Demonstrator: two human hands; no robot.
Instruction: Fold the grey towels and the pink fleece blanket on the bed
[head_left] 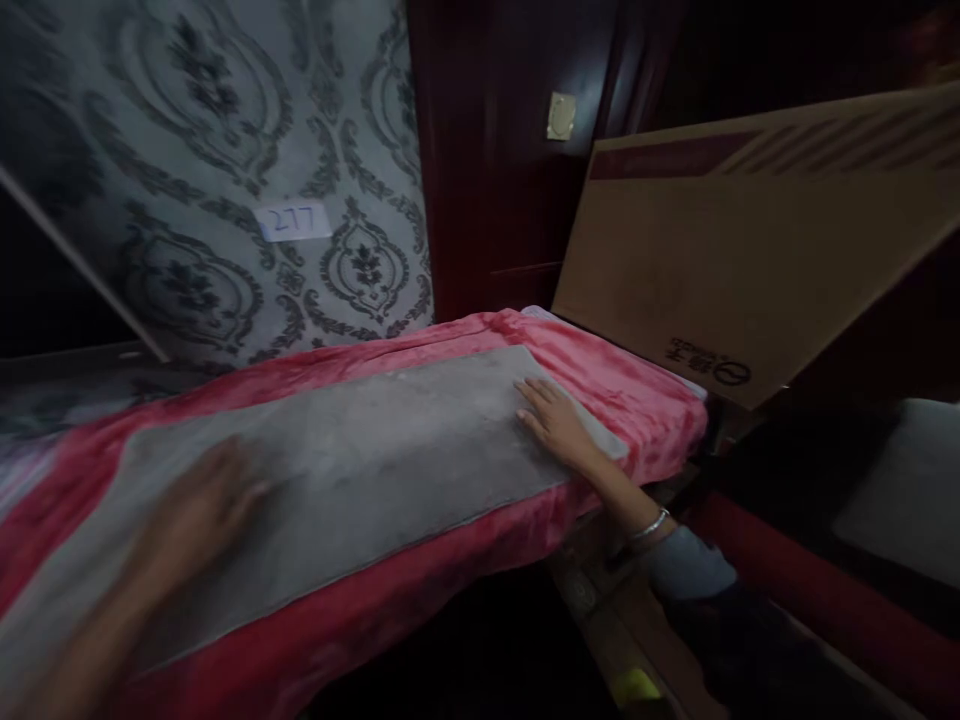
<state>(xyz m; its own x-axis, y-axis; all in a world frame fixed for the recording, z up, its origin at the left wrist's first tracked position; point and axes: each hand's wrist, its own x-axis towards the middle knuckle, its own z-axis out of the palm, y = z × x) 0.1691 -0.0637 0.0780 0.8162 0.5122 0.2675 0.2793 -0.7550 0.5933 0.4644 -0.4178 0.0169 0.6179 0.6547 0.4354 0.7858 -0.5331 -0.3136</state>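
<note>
A grey cloth (360, 450) lies spread flat on a red blanket (615, 385) that covers a raised surface. My right hand (555, 420) rests palm down on the cloth's right end, fingers stretched out flat. A silver bracelet sits on that wrist. My left hand (202, 505) is over the cloth's left part, smeared by motion, so its fingers do not show clearly. Neither hand grips anything that I can see.
A large flattened cardboard box (750, 260) leans at the right behind the blanket. A grey patterned wall (225, 150) with a paper label reading 277 (294, 221) stands behind. A dark red door (510, 150) is at the back. A red bar (810, 590) runs at lower right.
</note>
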